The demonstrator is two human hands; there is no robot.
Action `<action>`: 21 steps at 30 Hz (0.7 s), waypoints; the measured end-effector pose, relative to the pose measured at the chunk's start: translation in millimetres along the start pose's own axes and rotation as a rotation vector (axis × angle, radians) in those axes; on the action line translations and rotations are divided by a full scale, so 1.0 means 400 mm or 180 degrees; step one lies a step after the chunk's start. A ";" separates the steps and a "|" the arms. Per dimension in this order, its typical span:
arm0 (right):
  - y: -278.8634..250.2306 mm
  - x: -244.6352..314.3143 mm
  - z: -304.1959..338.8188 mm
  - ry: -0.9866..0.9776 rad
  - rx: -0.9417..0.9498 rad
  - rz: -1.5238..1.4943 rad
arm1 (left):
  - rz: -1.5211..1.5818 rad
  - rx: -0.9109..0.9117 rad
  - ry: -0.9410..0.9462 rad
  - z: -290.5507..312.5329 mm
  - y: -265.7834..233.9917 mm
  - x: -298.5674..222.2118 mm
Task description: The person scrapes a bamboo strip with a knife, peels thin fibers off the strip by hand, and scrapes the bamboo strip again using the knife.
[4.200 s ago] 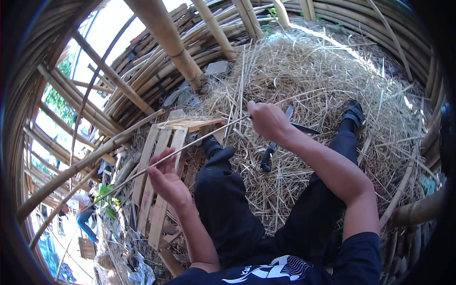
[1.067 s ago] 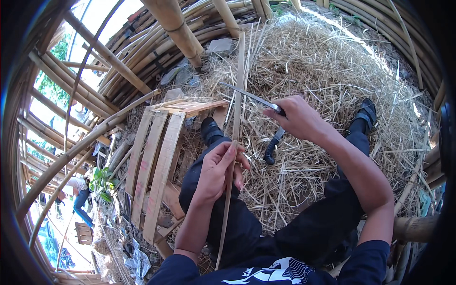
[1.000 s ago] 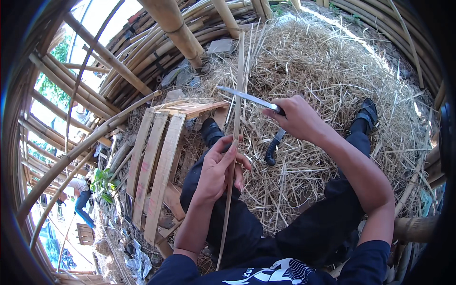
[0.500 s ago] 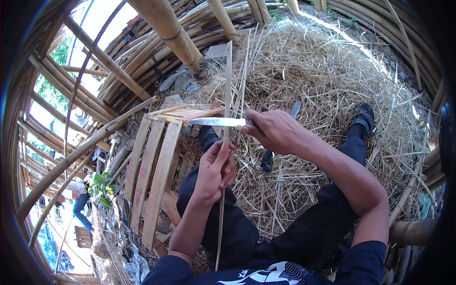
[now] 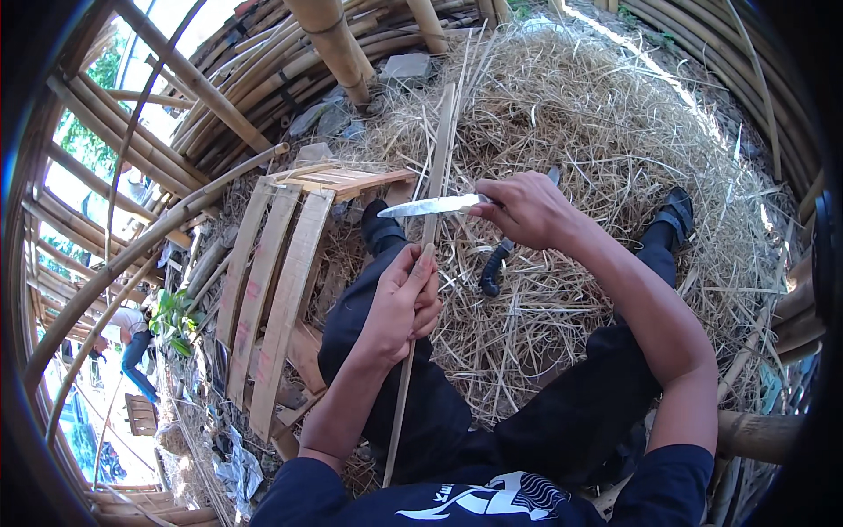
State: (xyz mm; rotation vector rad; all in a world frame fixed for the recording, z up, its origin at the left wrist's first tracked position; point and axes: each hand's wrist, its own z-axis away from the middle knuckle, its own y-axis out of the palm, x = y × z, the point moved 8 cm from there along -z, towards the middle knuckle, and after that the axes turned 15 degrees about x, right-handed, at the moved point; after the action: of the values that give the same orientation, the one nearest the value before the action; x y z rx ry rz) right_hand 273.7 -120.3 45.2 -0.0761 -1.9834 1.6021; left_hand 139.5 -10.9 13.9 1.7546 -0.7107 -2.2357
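My left hand (image 5: 407, 303) is closed around a long, thin bamboo strip (image 5: 442, 145), which slants up and away to the right. The strip's lower end runs down past my thigh to my shirt. Just beyond that hand, my right hand (image 5: 531, 209) grips a knife (image 5: 426, 207) whose handle is mostly hidden in the fingers. Its pale blade points left and lies across the strip. On the ground between my legs is a second blade with a black, curved handle (image 5: 492, 270), partly hidden behind my right hand.
A slatted wooden crate (image 5: 285, 303) stands tilted to my left. Pale shavings (image 5: 562, 114) cover the ground ahead and around my feet. Bamboo poles (image 5: 329, 44) rise at the far left. Another person (image 5: 134, 338) bends over in the distance at left.
The strip's far end has tipped to the right. The knife has shifted right and slightly farther from my left hand along the strip. My view has also moved a little.
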 end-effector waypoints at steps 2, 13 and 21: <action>0.015 -0.013 -0.015 0.0021 0.0017 0.0097 | -0.0067 -0.0097 -0.0002 0.003 -0.016 0.003; -0.077 -0.490 0.312 0.2896 -0.1252 -0.0235 | -0.0140 0.0443 -0.0683 0.066 0.002 0.099; -0.068 -0.177 0.139 0.1238 -0.0223 -0.1243 | -0.0802 -0.0255 -0.0623 0.044 -0.009 0.070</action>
State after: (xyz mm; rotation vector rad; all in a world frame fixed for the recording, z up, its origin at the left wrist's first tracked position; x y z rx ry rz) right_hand 314.7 -204.2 35.6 -0.0224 -1.6318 1.1674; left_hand 115.7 -16.1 -8.9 1.6854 -0.4477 -2.5905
